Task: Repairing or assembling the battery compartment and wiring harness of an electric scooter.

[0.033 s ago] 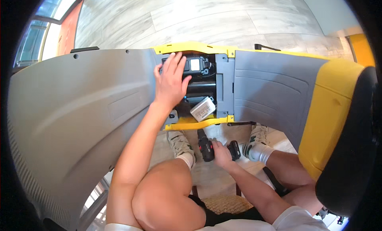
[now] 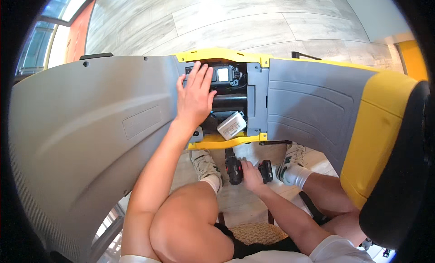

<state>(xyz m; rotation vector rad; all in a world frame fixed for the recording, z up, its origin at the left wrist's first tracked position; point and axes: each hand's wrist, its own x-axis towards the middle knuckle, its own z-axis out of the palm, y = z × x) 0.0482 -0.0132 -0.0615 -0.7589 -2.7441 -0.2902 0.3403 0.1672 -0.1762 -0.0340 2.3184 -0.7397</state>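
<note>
My left hand (image 2: 195,93) reaches over the left side of an open compartment in a grey and yellow scooter-like body. Its fingers are stretched out, with the tips over a black boxed unit (image 2: 222,75) that has a small white label. I cannot tell whether they touch it. Lower in the compartment, a silvery labelled box (image 2: 231,125) lies tilted near a black tube (image 2: 230,101). My right hand (image 2: 253,176) is wrapped around the grip of a black cordless drill (image 2: 234,168), held low between my legs just in front of the near yellow frame rail (image 2: 226,142).
A large grey panel (image 2: 95,113) spreads to the left. On the right are a ridged grey panel (image 2: 308,93), a yellow cover (image 2: 378,127) and a black seat (image 2: 403,172). Wood-look flooring (image 2: 235,25) lies beyond. Below me is a woven stool seat (image 2: 256,233).
</note>
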